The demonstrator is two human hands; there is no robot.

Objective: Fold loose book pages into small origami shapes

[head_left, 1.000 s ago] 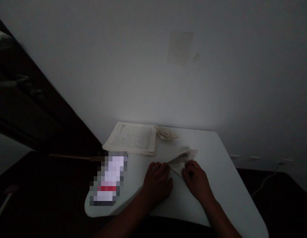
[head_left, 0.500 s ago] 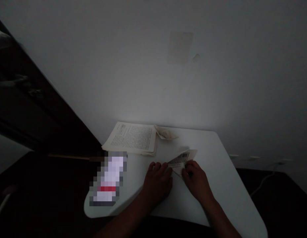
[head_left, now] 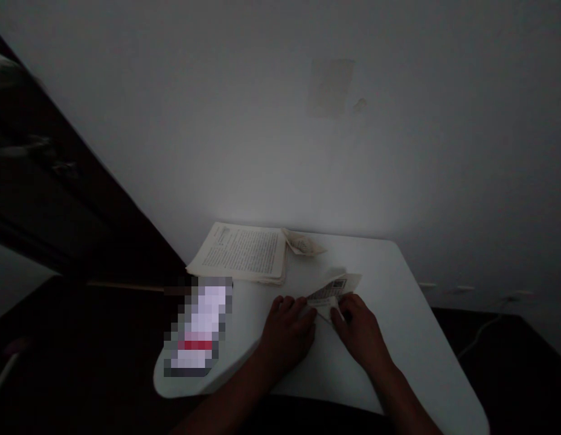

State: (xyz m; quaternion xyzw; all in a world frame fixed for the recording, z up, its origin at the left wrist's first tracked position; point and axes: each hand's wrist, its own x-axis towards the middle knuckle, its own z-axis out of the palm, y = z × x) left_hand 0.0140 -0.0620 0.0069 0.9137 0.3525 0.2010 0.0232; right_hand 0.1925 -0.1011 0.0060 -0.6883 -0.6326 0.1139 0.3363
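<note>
A folded sheet of printed paper [head_left: 328,291] lies on the white table, its creased flaps rising to a point at the upper right. My left hand [head_left: 289,331] rests on the table with fingers bent, thumb and fingertips closed on the paper's left corner. At the right, my right hand [head_left: 358,325] pinches the paper's lower edge between thumb and fingers. The tips of those fingers are partly hidden behind the paper.
A stack of printed pages [head_left: 244,254] lies at the table's back left. Touching its right side is a folded paper boat-like shape [head_left: 304,243]. A blurred-out phone-like object [head_left: 203,326] sits at the left. The white wall [head_left: 262,121] borders the table [head_left: 425,362] behind.
My right thumb has shifted slightly left along the paper's lower flap. The left hand stays nearly still, and the other things have not moved.
</note>
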